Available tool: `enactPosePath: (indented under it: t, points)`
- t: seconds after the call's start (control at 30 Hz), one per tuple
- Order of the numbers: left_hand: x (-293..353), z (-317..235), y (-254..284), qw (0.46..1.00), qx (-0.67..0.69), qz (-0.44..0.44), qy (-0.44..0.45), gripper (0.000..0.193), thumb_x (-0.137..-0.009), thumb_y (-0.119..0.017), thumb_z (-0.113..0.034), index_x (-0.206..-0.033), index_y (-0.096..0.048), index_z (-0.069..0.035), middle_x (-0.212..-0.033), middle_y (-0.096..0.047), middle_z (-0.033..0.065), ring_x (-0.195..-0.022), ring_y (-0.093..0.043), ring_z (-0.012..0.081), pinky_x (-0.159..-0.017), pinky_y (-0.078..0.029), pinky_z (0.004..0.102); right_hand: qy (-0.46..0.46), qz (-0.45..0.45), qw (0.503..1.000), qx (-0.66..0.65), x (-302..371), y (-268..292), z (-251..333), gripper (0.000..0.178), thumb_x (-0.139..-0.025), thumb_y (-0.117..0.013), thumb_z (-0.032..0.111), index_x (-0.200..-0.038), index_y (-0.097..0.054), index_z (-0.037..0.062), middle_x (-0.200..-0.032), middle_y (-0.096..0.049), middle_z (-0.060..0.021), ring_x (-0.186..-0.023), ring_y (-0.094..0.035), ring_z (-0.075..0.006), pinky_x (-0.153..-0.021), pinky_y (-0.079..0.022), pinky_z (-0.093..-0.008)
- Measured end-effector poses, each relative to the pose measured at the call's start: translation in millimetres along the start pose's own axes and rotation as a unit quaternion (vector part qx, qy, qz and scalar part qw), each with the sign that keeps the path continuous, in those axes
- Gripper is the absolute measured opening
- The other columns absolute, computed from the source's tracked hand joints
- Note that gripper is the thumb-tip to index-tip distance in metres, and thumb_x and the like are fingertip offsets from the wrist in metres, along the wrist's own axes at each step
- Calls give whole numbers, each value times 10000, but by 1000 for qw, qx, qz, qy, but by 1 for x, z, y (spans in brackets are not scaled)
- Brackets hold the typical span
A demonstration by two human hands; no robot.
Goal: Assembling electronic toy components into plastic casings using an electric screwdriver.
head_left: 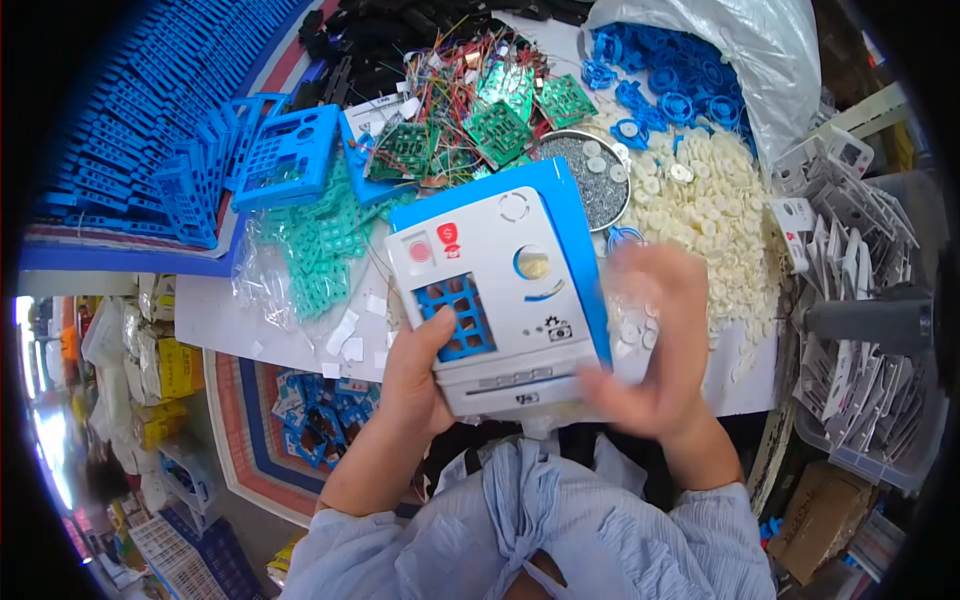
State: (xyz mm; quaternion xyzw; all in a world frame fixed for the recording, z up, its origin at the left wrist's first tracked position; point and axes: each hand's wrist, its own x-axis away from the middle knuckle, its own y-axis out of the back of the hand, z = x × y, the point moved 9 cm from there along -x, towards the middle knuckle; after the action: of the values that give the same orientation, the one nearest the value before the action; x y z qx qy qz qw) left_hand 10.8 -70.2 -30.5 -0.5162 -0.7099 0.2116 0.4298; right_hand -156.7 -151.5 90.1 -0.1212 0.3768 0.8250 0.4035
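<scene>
My left hand (415,375) grips a white plastic faceplate (490,225) at its lower left, the thumb lying by the keypad cut-out. The plate has a round hole, a rectangular opening and red and black printed icons. Behind it sits a blue plastic panel (575,215), sticking out past the top and right edges; blue bars show through the rectangular opening. At the right side my right hand (665,365) is smeared by motion, its thumb near the plate's lower right corner and its fingers spread apart. Whether the thumb touches the plate, I cannot tell.
Green circuit boards with wires (500,130) lie beyond the plate. A round tray of screws (622,195), cream plastic discs (720,220) and blue rings (690,85) fill the right. Teal keypads (325,235) and stacked blue casings (150,120) lie left; a bin (880,455) holds white panels.
</scene>
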Motion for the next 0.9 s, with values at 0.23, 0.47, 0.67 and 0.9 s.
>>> enactPosePath:
  t: [0.23,0.47,0.67,0.9]
  points:
    - [-3,-1,12,977,-182,-48,-103,539,-1064,-546,-201,-1524,-349,0,-1398,-570,184,-1239,-632,267,-1033,-543,421,-268,6,854,-445,37,-52,-45,695,-984,-693,125,-1537,-294,-9,-1396,-536,-158,-1289,-543,-183,-1051,-469,-329]
    - [2,-11,24,966,-230,-43,-115,422,-1089,-452,-130,-1489,-449,5,-1444,-543,155,-1273,-606,244,-1033,-508,407,-191,69,953,-224,26,-53,-38,683,-954,-673,160,-1488,-305,-56,-1333,-545,-194,-1223,-554,-231,-1053,-447,-365]
    - [14,-5,36,962,-254,-62,-75,477,-1071,-498,-153,-1507,-351,-26,-1357,-572,137,-1156,-649,201,-839,-588,318,-245,26,880,-405,31,-70,-34,675,-968,-641,147,-1499,-283,-69,-1330,-537,-188,-1229,-532,-220,-1067,-429,-371]
    - [19,-5,33,969,-227,-77,-53,473,-1079,-501,-197,-1498,-363,-29,-1317,-591,132,-1045,-670,176,-766,-576,293,-240,24,871,-429,37,-78,-35,636,-1002,-593,131,-1508,-263,-68,-1349,-525,-185,-1222,-526,-213,-1070,-423,-375]
